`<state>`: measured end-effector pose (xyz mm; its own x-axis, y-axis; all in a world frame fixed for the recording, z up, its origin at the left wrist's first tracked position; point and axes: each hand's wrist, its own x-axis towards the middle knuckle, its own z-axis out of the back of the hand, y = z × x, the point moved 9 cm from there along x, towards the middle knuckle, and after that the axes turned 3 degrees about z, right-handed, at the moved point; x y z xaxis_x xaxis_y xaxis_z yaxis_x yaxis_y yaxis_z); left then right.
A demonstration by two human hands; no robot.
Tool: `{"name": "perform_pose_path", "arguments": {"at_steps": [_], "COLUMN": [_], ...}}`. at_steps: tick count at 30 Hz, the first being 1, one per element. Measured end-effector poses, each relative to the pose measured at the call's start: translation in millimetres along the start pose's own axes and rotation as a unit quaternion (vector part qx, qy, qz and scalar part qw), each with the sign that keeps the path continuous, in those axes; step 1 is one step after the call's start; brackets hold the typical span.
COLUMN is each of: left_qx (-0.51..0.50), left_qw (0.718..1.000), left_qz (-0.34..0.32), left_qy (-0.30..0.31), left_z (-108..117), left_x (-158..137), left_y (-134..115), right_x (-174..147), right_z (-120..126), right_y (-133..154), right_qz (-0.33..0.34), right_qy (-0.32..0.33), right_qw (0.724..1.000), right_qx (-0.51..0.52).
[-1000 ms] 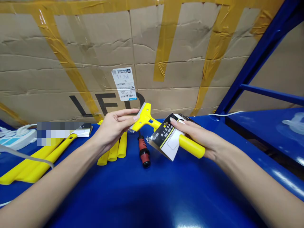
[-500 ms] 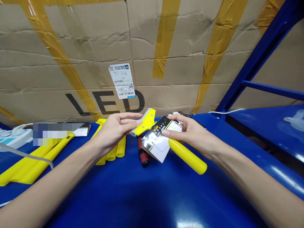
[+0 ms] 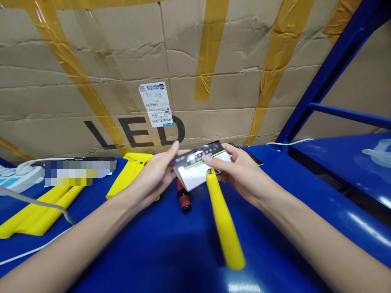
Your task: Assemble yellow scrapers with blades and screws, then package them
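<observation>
My right hand (image 3: pixel 241 167) grips a folded black-and-white card sleeve (image 3: pixel 198 171), thumb on its front, together with a yellow-handled scraper (image 3: pixel 226 228). The scraper's handle comes out through a notch in the card's lower edge and points down toward me. Its blade end is hidden by the card. At the card's left end is my left hand (image 3: pixel 159 175), thumb raised clear and fingers apart, some partly behind the card. Under the card a red and black tool handle (image 3: pixel 185 199) lies on the blue table (image 3: pixel 171 252).
Several yellow scrapers (image 3: pixel 131 171) lie behind my left forearm. Farther left, more yellow handles (image 3: pixel 39 215) lie by a blurred card, near a white power strip (image 3: pixel 24 179) and cables. A large taped cardboard box (image 3: pixel 189 81) stands behind; a blue metal frame (image 3: pixel 320 73) rises right.
The scraper's yellow head has gone out of sight behind the card, and its handle has swung down toward me. My left hand has let go of the blade end and lifted its thumb.
</observation>
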<state>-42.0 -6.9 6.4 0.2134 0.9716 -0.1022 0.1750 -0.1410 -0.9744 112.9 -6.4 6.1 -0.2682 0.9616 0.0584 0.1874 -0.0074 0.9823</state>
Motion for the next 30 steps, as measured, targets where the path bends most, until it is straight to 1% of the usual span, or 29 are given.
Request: {"name": "perform_pose_path", "arguments": {"at_steps": [2,4,6,8,10,12,15,18,20,22,23,24,25,27,30], "left_qx": [-0.074,-0.103,-0.082,-0.031,0.026,0.074,0.111,0.141,0.16,0.192,0.223,0.264,0.313,0.415,0.519], "left_qw": [0.997,0.994,0.994,0.995,0.994,0.987,0.975,0.965,0.963,0.965,0.962,0.955,0.941,0.899,0.834], "left_qz": [0.01,0.029,0.061,0.078,0.073,0.063,0.065,0.072,0.068,0.049,0.03,0.005,-0.025,-0.087,-0.16], "left_qy": [0.013,0.022,0.036,0.053,0.082,0.126,0.179,0.209,0.204,0.172,0.153,0.137,0.124,0.11,0.096], "left_z": [-5.7,-11.3,-17.5,-21.8,-25.6,-29.7,-31.8,-33.2,-32.5,-27.4,-23.6,-19.6,-15.5,-7.1,10.8], "left_x": [-1.2,-3.8,-7.8,-11.8,-14.9,-17.6,-21.5,-25.6,-26.6,-25.0,-23.8,-23.1,-22.9,-24.9,-32.6], "left_y": [0.7,3.0,8.3,12.1,12.1,10.5,8.1,5.6,2.9,-3.6,-9.4,-16.8,-25.7,-45.5,-73.2], "right_x": [0.9,2.1,3.2,5.0,7.2,9.0,10.2,9.0,7.8,7.0,7.3,8.3,10.5,18.9,40.2], "right_z": [4.7,12.9,21.3,25.1,26.7,29.6,36.9,38.9,33.1,25.4,22.4,20.2,18.0,11.0,-11.4], "right_y": [1.5,0.3,-2.2,-4.1,-5.5,-5.5,-2.0,-0.3,-1.4,-3.8,-5.1,-6.2,-7.0,-6.9,-3.6], "right_qz": [-0.009,-0.021,-0.026,-0.023,-0.02,-0.019,-0.012,-0.013,-0.015,-0.018,-0.02,-0.022,-0.023,-0.024,-0.018], "right_qy": [-0.028,-0.074,-0.121,-0.14,-0.138,-0.131,-0.127,-0.121,-0.105,-0.091,-0.089,-0.092,-0.093,-0.082,-0.028], "right_qw": [0.998,0.991,0.98,0.973,0.97,0.972,0.979,0.984,0.986,0.987,0.988,0.988,0.99,0.994,0.999], "right_qx": [0.055,0.112,0.156,0.185,0.198,0.192,0.158,0.133,0.127,0.128,0.127,0.12,0.107,0.07,0.021]}}
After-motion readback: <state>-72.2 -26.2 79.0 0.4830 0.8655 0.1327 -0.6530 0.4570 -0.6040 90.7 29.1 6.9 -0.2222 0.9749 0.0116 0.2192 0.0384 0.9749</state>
